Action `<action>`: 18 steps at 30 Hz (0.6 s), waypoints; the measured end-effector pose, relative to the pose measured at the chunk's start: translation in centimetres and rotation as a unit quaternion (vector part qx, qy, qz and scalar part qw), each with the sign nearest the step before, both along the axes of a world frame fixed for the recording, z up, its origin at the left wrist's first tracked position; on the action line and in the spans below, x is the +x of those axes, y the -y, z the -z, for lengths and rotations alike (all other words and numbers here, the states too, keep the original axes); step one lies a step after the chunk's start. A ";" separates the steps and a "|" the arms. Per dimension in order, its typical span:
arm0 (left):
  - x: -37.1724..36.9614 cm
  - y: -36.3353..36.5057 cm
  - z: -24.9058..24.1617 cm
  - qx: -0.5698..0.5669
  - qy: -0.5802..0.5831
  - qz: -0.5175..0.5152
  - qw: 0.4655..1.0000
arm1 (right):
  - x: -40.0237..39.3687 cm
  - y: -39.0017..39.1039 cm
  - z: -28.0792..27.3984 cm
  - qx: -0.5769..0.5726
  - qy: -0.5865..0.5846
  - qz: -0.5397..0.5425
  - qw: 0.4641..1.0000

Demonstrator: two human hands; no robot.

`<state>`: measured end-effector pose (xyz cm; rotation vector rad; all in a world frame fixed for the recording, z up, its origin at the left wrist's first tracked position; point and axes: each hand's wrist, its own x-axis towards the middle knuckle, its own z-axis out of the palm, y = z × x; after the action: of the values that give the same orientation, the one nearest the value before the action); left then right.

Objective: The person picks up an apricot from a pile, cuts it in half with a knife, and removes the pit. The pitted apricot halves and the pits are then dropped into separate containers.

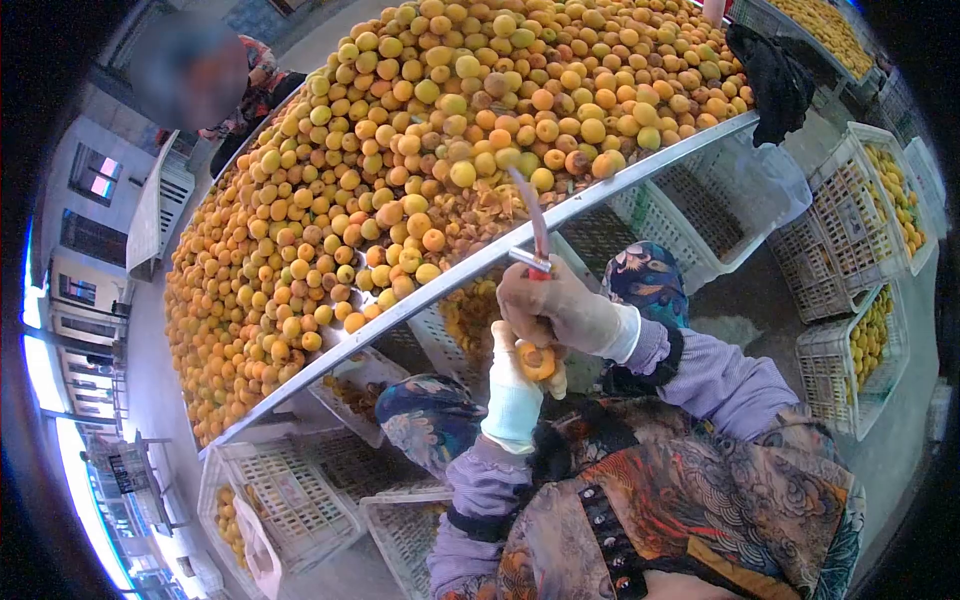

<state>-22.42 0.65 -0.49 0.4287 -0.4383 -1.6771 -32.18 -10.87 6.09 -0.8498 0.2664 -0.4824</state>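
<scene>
My right hand (566,308), in a pale glove, is closed around a knife (537,225) with a red handle and its blade pointing up. Just below it, my left hand (514,385), also gloved, grips an apricot (536,362) that is cut open, with its inside facing up. The two hands are close together, so some of the fingers are hidden. Both are on the near side of the metal table edge (420,305). Behind that edge lies a large heap of whole apricots (400,150), with torn apricot pieces (485,215) near the rim.
Under the table edge, a crate holds apricot pieces (470,318). Plastic crates stand at the lower left (290,480) and right (850,200), some with fruit. A black cloth (770,80) hangs at the table's right corner. Another person's patterned sleeve (262,62) shows at upper left.
</scene>
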 end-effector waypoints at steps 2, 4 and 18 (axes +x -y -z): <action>-1.9 0.2 -1.6 0.096 0.147 -0.086 0.981 | -0.2 0.1 -0.3 -0.015 -0.028 -0.017 0.999; -3.1 0.2 -2.2 0.191 0.288 -0.167 0.923 | -0.4 0.0 -0.2 -0.029 -0.056 -0.035 0.997; -1.5 1.8 -0.6 0.097 0.050 -0.141 0.984 | -1.1 0.7 0.5 -0.113 -0.022 0.198 0.973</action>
<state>-23.88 -1.10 0.13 0.6895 -0.2728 -1.4305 -33.25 -11.56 5.60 -1.0343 0.4317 -0.8796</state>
